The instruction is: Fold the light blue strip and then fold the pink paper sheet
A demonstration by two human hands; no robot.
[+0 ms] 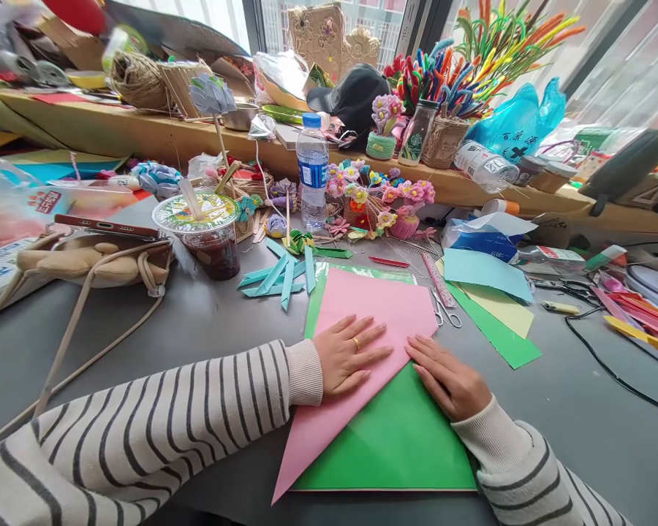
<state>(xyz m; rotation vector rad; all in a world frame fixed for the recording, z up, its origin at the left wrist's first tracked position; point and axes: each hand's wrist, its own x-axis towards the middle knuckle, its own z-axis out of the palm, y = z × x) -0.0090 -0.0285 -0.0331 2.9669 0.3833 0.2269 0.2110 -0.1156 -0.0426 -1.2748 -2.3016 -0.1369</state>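
A sheet of pink paper (pixel 378 299), folded along a diagonal, lies on top of green paper (pixel 406 438) on the grey table. My left hand (pixel 351 356) rests flat on the pink paper with its fingers spread, a ring on one finger. At the right end of the diagonal fold, my right hand (pixel 449 378) touches the pink edge with its fingertips. Its fingers are stretched out and lie close together, over the green paper's right side. Past the top right corner of the pink paper are scissors (pixel 450 315), partly covered, and a pink ruler (pixel 437 281).
Folded turquoise paper strips (pixel 282 274) lie beyond my left hand, near a lidded drink cup (pixel 211 245) and a water bottle (pixel 312 172). To the right are light blue paper (pixel 488 274) and a black cable (pixel 608 365). A bag (pixel 93 267) sits at left.
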